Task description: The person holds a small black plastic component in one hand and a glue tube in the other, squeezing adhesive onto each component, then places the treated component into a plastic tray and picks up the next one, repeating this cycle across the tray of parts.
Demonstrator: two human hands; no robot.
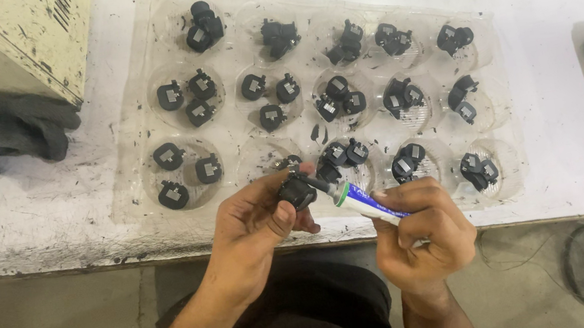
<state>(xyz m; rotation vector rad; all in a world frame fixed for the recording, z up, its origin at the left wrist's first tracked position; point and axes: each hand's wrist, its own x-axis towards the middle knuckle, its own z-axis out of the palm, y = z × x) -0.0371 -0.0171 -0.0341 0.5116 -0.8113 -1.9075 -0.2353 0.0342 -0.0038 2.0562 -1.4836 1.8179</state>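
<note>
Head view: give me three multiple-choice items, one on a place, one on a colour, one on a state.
1. Where does the clear plastic tray lie?
A. on the white worktop
B. on the floor
C. on the person's lap

2. What colour is the crumpled cloth at the left?
A. red
B. dark grey
C. yellow

3. What is the right hand doing?
A. resting open on the tray
B. holding a small tube whose tip meets the black part in the left hand
C. gripping the cloth

Answers: 1 A, the tray sits on the white worktop; 2 B, the cloth is dark grey; 3 B, the fingers close round the tube.
</note>
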